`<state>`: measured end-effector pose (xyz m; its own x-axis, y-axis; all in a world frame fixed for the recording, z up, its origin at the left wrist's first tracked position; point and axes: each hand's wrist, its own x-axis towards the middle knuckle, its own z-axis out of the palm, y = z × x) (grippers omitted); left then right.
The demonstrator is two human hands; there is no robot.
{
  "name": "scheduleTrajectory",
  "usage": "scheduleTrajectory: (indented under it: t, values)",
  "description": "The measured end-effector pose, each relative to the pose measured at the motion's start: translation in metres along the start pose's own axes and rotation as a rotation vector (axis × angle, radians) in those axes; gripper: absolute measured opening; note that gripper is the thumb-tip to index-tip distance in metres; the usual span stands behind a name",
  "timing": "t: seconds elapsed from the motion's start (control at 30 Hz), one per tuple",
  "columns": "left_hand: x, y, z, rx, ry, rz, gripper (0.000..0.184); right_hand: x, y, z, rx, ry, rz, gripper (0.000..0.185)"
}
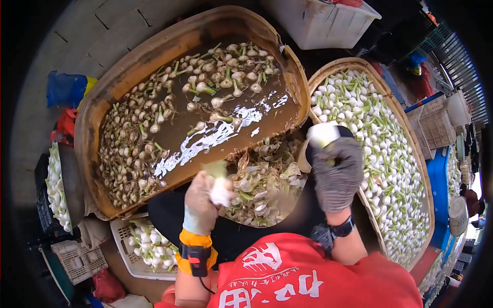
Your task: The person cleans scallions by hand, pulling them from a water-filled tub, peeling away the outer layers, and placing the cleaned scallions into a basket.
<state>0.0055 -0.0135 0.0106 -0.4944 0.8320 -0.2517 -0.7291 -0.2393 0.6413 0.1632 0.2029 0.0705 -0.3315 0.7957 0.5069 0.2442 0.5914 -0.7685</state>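
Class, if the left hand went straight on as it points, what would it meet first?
Probably the brown tub's near rim, just beyond the left hand; depth is unclear, so it might pass above.

Grey block wall (118, 38), ribbed metal sheeting (465, 72)

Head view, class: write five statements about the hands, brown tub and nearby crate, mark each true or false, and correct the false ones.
1. The left hand holds a bulb. True.
2. The right hand is ungloved. False: the right hand wears a grey glove.
3. The brown tub contains water. True.
4. The white crate beside the left forearm is empty. False: the white crate holds bulbs.
5. The watch is on the right arm. True.
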Motion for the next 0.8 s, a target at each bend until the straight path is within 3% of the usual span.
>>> scheduleTrajectory:
  t: [0.03, 0.07, 0.1, 0.17, 0.23, 0.3, 0.4, 0.47, 0.5, 0.57, 0.63, 0.67, 0.7, 0.73, 0.77, 0.8]
  values:
    - [0.003, 0.002, 0.006, 0.474, 0.176, -0.087, 0.034, 0.011, 0.001, -0.006, -0.033, 0.025, 0.006, 0.030]
    - [0.003, -0.010, -0.011, 0.898, 0.010, -0.070, 0.039, 0.016, 0.003, -0.004, -0.022, -0.029, 0.021, 0.034]
    - [0.004, -0.010, -0.009, 1.526, -0.213, 0.269, 0.042, 0.017, 0.004, -0.003, -0.012, -0.086, 0.041, 0.039]
    - [0.015, -0.016, -0.023, 1.639, -0.184, 0.311, 0.036, 0.012, 0.009, 0.009, 0.024, -0.359, 0.018, 0.049]
    - [0.037, 0.005, -0.009, 1.161, 0.056, -0.050, 0.040, -0.002, 0.012, 0.026, 0.164, -0.614, 0.185, 0.044]
    - [0.066, 0.018, -0.022, 0.737, 0.265, -0.067, 0.039, -0.048, 0.057, 0.062, 0.367, -0.685, 0.152, 0.040]
    - [0.113, 0.045, -0.047, 0.518, 0.509, -0.167, 0.055, -0.059, 0.056, 0.080, 0.193, -0.829, 0.046, 0.038]
    - [0.155, 0.045, -0.097, 0.441, 0.622, -0.370, 0.072, -0.055, 0.046, 0.087, 0.346, -0.973, 0.359, 0.037]
    - [0.169, 0.040, -0.121, 0.646, 0.553, -0.367, 0.076, -0.052, 0.048, 0.089, 0.342, -0.972, 0.374, 0.037]
    - [0.202, 0.030, -0.160, 0.737, 0.650, -0.340, 0.061, -0.049, 0.053, 0.093, 0.228, -1.057, 0.170, 0.037]
    - [0.232, -0.004, -0.226, 0.901, 0.532, 0.020, 0.059, -0.057, 0.061, 0.099, 0.262, -1.040, 0.233, 0.036]
    - [0.247, 0.007, -0.190, 0.458, 0.848, -0.286, 0.055, -0.057, 0.062, 0.099, 0.263, -1.032, 0.241, 0.036]
    - [0.245, 0.010, -0.200, 0.618, 0.508, -0.140, 0.044, -0.056, 0.063, 0.097, 0.264, -1.024, 0.247, 0.036]
    - [0.248, -0.002, -0.205, 0.368, 0.665, -0.188, 0.041, -0.054, 0.062, 0.096, 0.285, -0.998, 0.257, 0.035]
    - [0.244, 0.005, -0.151, 0.117, 0.817, -0.230, 0.037, -0.054, 0.063, 0.097, 0.281, -0.997, 0.263, 0.035]
    - [0.242, 0.001, -0.155, -0.064, 0.688, -0.224, 0.034, -0.054, 0.063, 0.099, 0.292, -0.943, 0.305, 0.034]
